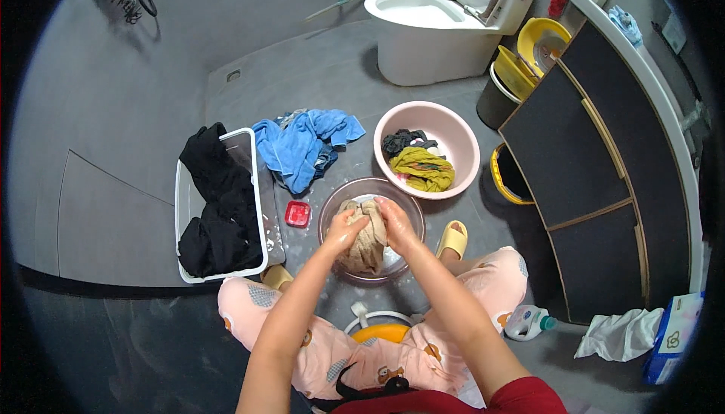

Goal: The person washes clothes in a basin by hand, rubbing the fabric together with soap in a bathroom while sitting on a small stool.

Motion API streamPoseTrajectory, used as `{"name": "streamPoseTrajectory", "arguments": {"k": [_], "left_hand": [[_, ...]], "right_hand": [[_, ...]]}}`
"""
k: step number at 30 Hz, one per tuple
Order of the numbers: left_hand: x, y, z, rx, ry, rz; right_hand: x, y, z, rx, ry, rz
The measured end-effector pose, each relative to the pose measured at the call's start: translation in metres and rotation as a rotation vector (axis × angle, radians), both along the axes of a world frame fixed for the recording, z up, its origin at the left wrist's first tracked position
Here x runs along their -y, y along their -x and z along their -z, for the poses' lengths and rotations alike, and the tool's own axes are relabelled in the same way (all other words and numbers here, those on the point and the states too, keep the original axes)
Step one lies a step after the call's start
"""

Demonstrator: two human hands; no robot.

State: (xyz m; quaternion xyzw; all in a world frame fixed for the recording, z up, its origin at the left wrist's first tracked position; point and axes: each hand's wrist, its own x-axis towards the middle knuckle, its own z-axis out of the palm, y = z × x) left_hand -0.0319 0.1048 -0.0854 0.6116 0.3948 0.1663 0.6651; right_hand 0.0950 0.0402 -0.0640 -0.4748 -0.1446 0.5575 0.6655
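Note:
A wet beige cloth (368,246) hangs bunched over a clear round basin (331,210) on the grey floor in front of me. My left hand (344,230) grips the cloth's left side and my right hand (396,225) grips its right side, the two hands pressed close together above the basin. Both forearms come up from the lower edge, over my knees in pink patterned trousers.
A pink basin (461,136) with dark and yellow clothes stands behind the clear one. Blue clothes (302,142) lie on the floor, beside a white basket (249,142) holding black garments. A small red square object (297,214), toilet (430,33), dark cabinet (589,165), detergent bottle (526,322) surround me.

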Motion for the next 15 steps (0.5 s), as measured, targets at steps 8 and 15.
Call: {"name": "streamPoseTrajectory", "arguments": {"k": [8,15], "left_hand": [[-0.003,-0.005,-0.036,0.495,0.355,-0.562],[0.054,-0.023,-0.035,0.313,-0.603,-0.248]], "right_hand": [[0.017,-0.007,0.015,0.195,0.009,-0.122],[-0.004,-0.005,0.002,-0.279,0.236,0.201]]}}
